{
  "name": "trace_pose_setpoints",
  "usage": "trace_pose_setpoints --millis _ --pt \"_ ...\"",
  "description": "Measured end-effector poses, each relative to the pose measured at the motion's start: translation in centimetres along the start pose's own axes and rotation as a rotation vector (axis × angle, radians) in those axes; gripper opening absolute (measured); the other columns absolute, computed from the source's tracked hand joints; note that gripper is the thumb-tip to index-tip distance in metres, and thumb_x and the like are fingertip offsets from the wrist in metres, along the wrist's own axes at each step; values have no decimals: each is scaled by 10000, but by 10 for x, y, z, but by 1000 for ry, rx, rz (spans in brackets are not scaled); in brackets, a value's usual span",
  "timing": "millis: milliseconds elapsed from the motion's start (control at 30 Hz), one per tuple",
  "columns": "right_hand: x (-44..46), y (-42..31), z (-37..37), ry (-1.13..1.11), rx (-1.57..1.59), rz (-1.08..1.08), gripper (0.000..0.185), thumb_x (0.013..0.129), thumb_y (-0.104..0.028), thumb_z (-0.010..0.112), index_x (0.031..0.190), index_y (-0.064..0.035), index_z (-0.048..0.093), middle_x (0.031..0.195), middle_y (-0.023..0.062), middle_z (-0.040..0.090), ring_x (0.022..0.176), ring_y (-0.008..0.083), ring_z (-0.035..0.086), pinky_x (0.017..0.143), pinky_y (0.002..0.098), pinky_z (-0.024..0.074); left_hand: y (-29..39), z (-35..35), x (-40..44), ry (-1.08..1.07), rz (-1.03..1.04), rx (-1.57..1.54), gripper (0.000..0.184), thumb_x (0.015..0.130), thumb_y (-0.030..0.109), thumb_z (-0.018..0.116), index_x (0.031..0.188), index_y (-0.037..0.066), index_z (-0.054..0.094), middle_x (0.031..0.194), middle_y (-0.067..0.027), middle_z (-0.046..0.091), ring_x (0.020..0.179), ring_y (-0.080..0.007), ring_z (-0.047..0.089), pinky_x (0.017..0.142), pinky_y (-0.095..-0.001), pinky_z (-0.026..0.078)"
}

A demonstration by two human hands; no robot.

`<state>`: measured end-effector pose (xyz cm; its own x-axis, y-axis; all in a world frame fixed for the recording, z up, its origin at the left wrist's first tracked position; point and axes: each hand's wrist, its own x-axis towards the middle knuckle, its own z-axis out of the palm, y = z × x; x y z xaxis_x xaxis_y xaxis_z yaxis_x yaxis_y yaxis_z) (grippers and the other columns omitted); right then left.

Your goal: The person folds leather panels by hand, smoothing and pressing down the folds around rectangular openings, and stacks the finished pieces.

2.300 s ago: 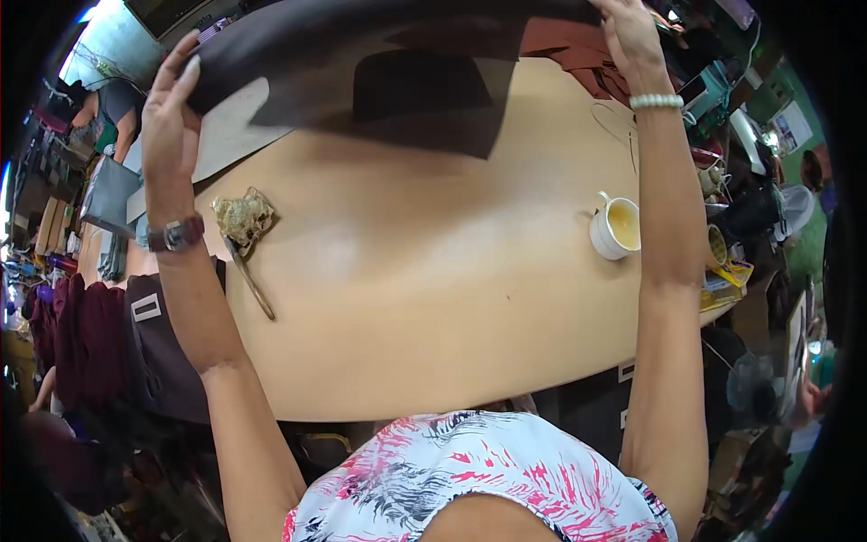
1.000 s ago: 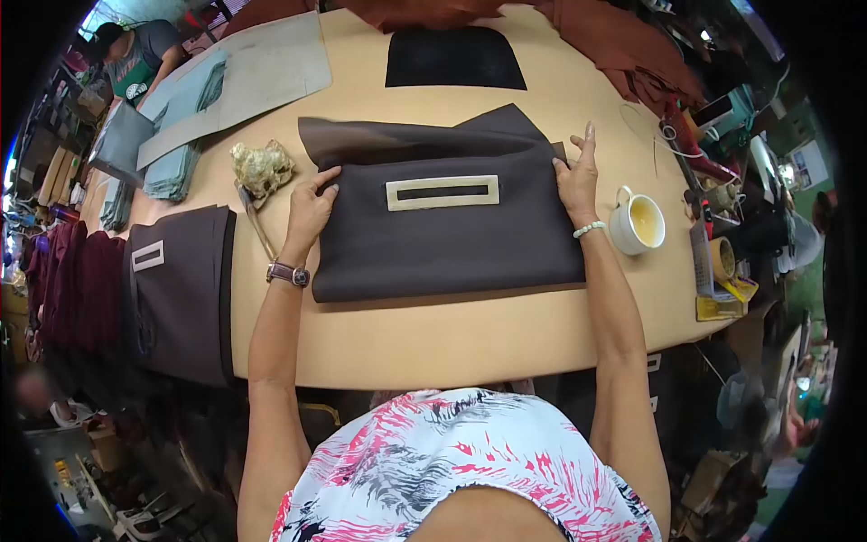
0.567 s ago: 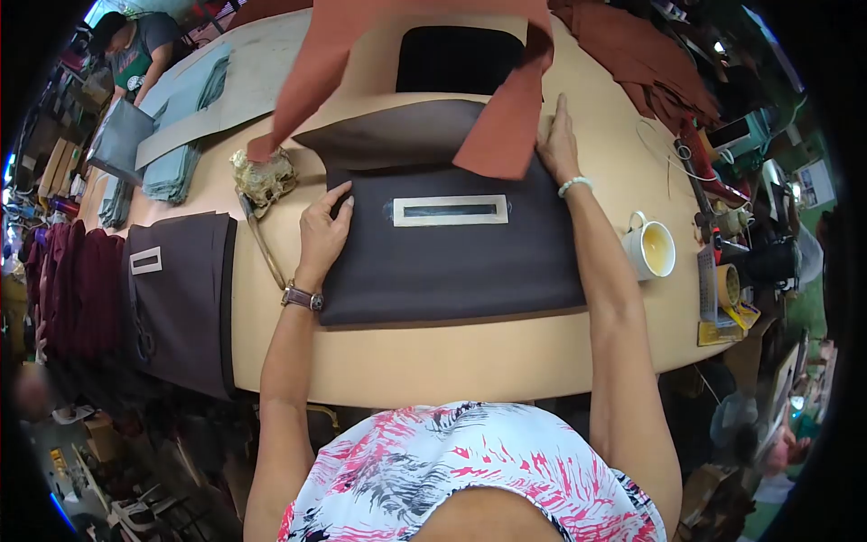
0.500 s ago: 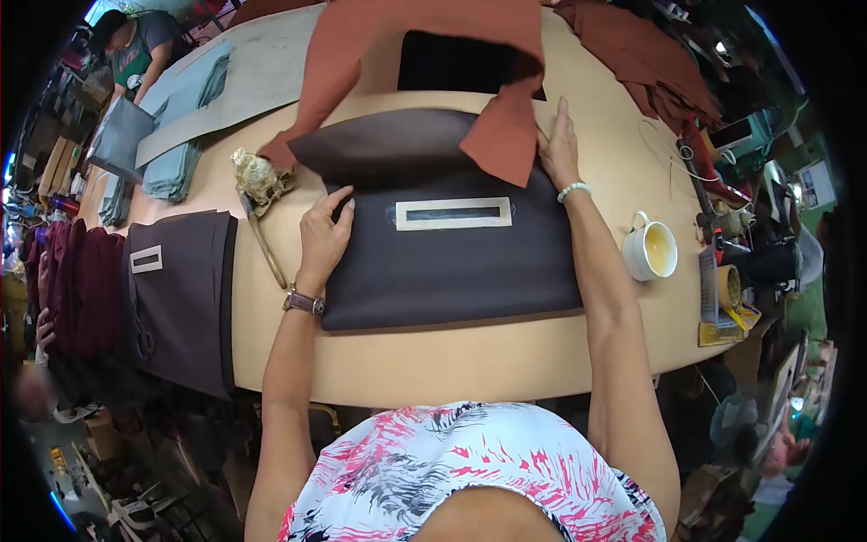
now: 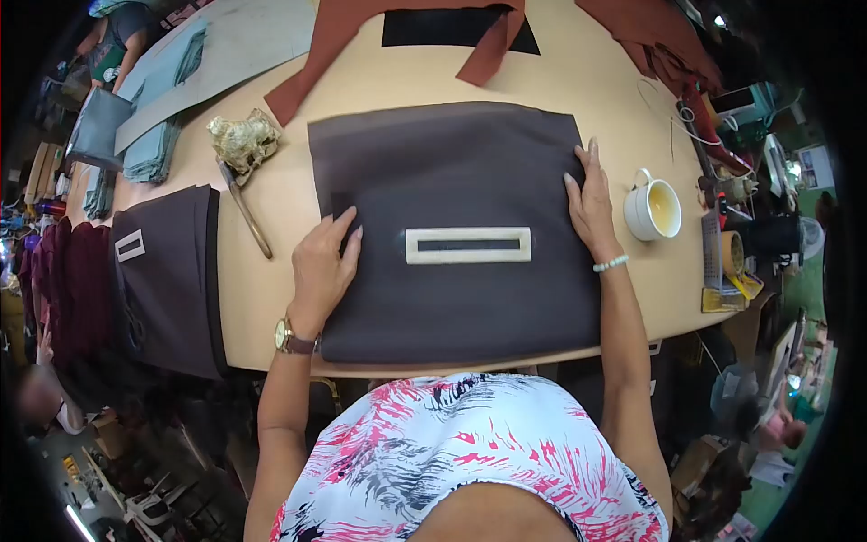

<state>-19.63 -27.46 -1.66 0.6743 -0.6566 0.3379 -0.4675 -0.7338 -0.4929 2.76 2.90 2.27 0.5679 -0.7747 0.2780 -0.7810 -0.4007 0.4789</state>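
A dark brown sheet of material (image 5: 452, 312) lies in front of me on the table, folded, with its upper part spread flat. On it sits a cream rectangular frame (image 5: 468, 258) around a dark slot. My left hand (image 5: 323, 264) rests at the sheet's left edge, thumb and fingers apart, with nothing gripped. At the right edge my right hand (image 5: 591, 200) touches the material with its fingers spread. A white cup (image 5: 652, 210) of yellowish liquid stands just right of that hand. Left of the sheet are a crusty glue-like lump (image 5: 244, 143) and a stick-like tool (image 5: 246, 212).
Rust-red material (image 5: 339, 41) and a black piece (image 5: 442, 29) lie at the far side. A stack of brown pieces (image 5: 172, 280) is at the left, grey-green pieces (image 5: 153, 149) beyond it. A person (image 5: 117, 45) works at the upper left. A basket (image 5: 713, 253) stands right.
The brown sheet has come closer to me, and its raised back flap now lies flat. The rust-red piece has moved away from over it. Both hands have moved down along the sides.
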Motion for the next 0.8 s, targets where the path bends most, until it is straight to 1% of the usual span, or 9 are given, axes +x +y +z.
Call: trace_pose_setpoints --millis 100,200,267,300,333,433,533,667,800 --pt "-31 -8 -11 15 54 54 659 863 -127 549 1414 -23 203 1338 166 430 1208 353 404 1029 458 259 7 -4 -20 13 47 8 237 795 102 626 1016 14 630 709 -136 544 623 -295 551 575 -376 443" --pt "-24 -28 -22 163 -210 -173 642 836 -122 584 1389 -18 276 1330 179 425 1196 354 411 1018 446 283 14 -14 -19 -61 30 -35 225 798 13 588 1018 18 634 777 -148 590 678 -305 578 614 -368 465" --pt "-7 -73 -34 122 -70 -311 606 827 -170 598 1350 -10 335 1323 189 423 1197 356 410 1011 431 299 21 -19 -3 55 215 -183 257 788 -53 558 1022 17 637 831 -151 612 719 -301 596 649 -337 475" --pt "0 -96 -35 54 25 -373 602 811 -256 625 1302 -4 385 1314 192 429 1199 354 410 1007 425 312 28 -24 2 112 314 -258 279 783 -87 543 1023 16 638 858 -152 624 740 -299 606 666 -322 480" --pt "3 -116 -32 -27 166 -404 615 789 -324 646 1265 -7 420 1342 201 403 1201 351 412 1012 410 315 41 -34 2 -24 181 -382 345 775 -144 508 1050 19 638 923 -161 640 811 -262 629 710 -267 475" --pt "10 -145 -17 -328 496 -453 637 776 -285 660 1310 -71 387 1352 231 392 1186 385 439 975 414 372 57 -39 5 3 227 -569 328 810 -115 507 1082 18 635 951 -137 658 844 -192 627 733 -230 457" --pt "14 -138 -12 -539 609 -371 721 770 -234 666 1383 -130 301 1288 245 460 1094 411 522 915 433 432 42 -35 5 171 15 -680 302 846 -73 502 1110 9 625 991 -108 659 869 -127 598 766 -218 446" --pt "6 -87 -34 -403 295 -287 775 762 -120 662 1414 -156 244 1059 195 606 950 342 606 826 419 472 -20 -3 10 170 -180 -722 282 854 -3 533 1122 5 620 987 -92 654 863 -91 562 781 -225 438" --pt "-3 -42 -48 -110 46 -280 766 760 -73 662 1411 -143 263 903 124 637 868 292 621 778 386 477 -46 16 21 1 -285 -593 324 851 29 535 1169 -14 579 1116 -130 619 1038 -173 565 922 -269 406"
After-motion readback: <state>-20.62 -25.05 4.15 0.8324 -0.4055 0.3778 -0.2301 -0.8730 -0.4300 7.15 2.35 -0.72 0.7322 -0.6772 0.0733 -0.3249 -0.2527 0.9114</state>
